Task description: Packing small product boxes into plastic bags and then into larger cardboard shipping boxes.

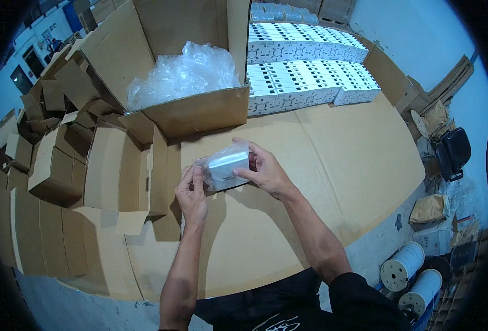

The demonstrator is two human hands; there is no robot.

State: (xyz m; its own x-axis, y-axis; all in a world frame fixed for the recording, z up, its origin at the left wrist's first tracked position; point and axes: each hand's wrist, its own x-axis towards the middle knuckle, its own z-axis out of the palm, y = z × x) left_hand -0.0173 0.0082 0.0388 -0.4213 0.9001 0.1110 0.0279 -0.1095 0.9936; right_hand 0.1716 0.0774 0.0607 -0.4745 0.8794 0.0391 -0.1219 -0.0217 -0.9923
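Note:
Between my two hands, above the cardboard-covered table, is a small white box (227, 167) in a clear plastic bag (202, 163). My left hand (192, 190) pinches the loose end of the bag between thumb and fingers. With my right hand (264, 170) I grip the box's right end, thumb on the near face and fingers behind. An open carton (200, 110) full of crumpled clear plastic bags (186, 77) stands just beyond my hands. To the left of my left hand lies a smaller open cardboard box (158, 171) with its flaps spread.
Stacked white boxes (299, 83) with dark printed marks line the table's far right. Several brown cardboard boxes (56, 165) crowd the left side. Cable spools (403, 265) stand on the floor at lower right, near a black chair (452, 151). The table covering (332, 165) extends rightward.

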